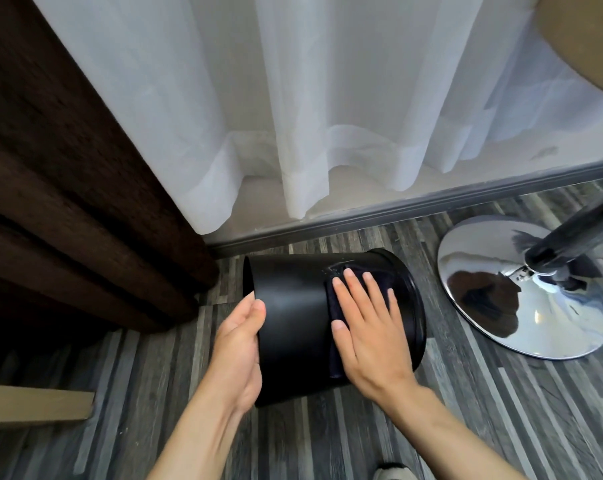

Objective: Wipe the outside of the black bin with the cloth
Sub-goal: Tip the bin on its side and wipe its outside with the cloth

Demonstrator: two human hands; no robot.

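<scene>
The black bin (293, 317) lies on its side on the grey striped floor, one end toward the left and its rimmed end toward the right. My left hand (239, 348) grips the bin's left end, thumb on the outside wall. My right hand (366, 327) lies flat with fingers spread on a dark cloth (333, 303), pressing it against the bin's upper side near the right rim. Most of the cloth is hidden under that hand.
A chrome round stool base (522, 292) with its pole stands close to the right of the bin. White sheer curtains (310, 116) hang behind, dark brown curtain (68, 188) at left. A wooden edge (36, 407) shows at lower left, and a shoe tip (393, 472) at the bottom.
</scene>
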